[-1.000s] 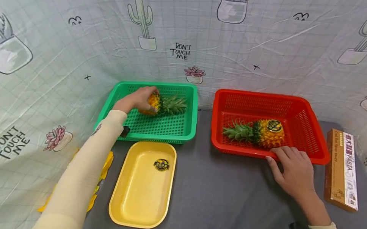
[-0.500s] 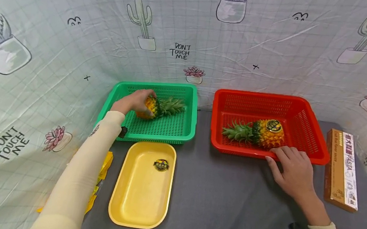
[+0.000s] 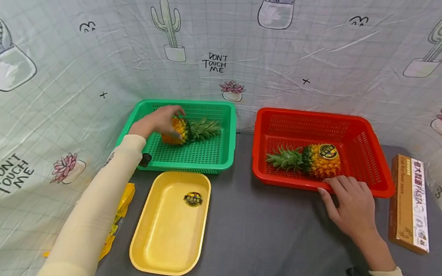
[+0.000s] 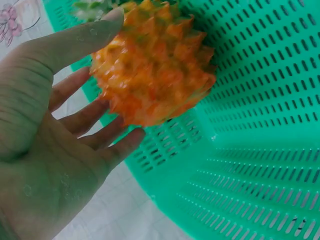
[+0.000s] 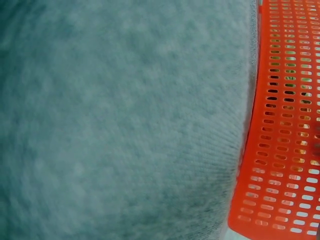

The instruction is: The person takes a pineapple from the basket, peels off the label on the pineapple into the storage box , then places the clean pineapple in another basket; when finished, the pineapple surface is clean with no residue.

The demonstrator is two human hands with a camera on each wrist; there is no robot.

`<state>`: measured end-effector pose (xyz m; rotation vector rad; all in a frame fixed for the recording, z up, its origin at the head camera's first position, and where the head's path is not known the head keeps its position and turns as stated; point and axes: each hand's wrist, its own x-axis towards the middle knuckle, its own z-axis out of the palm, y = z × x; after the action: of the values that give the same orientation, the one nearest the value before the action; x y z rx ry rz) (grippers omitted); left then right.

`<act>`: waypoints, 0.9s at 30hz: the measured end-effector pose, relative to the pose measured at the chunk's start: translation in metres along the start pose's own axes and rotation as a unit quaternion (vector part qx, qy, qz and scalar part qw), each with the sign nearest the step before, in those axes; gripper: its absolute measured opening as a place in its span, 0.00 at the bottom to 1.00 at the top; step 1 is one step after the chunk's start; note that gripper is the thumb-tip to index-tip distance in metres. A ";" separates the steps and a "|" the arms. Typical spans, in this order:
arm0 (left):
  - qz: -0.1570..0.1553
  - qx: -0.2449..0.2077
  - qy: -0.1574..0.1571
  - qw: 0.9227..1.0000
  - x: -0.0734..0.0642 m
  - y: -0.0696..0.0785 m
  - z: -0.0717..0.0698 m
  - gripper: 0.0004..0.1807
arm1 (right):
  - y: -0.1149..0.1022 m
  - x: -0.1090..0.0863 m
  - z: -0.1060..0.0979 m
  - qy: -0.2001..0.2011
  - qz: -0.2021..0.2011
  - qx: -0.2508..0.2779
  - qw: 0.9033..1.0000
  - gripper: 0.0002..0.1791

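Observation:
In the head view, my left hand (image 3: 162,120) holds the fruit end of a pineapple (image 3: 181,127) lying in a green basket (image 3: 227,157). Its leafy crown points right. In the left wrist view the thumb lies along the pineapple's orange skin (image 4: 150,75), while the other fingers (image 4: 85,117) are at its side and base. My right hand (image 3: 350,209) holds the front rim of a red basket (image 3: 278,178), fingers hooked over the edge, thumb outside. A second pineapple (image 3: 321,162), with a black-and-gold label, lies in that basket, crown to the left.
A yellow tray (image 3: 170,228) with a black label stands in front of the green basket. Right of the red basket lies a pasta box (image 3: 411,203). Yellow packaging (image 3: 121,208) shows beside the left sleeve. A patterned cloth (image 3: 218,27) hangs behind the grey table surface (image 3: 257,244).
My left hand and the pineapple under it have shifted slightly left and towards me within the green basket. The right hand stays at the red basket's rim.

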<state>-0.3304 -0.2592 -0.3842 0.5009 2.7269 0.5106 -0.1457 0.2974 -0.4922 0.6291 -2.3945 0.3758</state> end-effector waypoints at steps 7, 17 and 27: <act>0.000 -0.014 0.007 1.000 -0.003 0.005 -0.007 0.44 | 0.000 0.002 0.001 0.026 -0.009 0.003 1.000 0.30; 0.009 -0.017 0.018 1.000 -0.011 0.012 -0.003 0.44 | -0.001 0.003 0.002 0.038 -0.012 0.009 0.999 0.31; 0.075 -0.034 0.057 0.995 -0.009 0.047 0.001 0.42 | -0.001 0.001 0.002 0.037 -0.013 0.008 0.999 0.32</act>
<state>-0.3087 -0.2215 -0.3639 0.6807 2.7809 0.6883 -0.1469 0.2957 -0.4924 0.6408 -2.3127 0.4011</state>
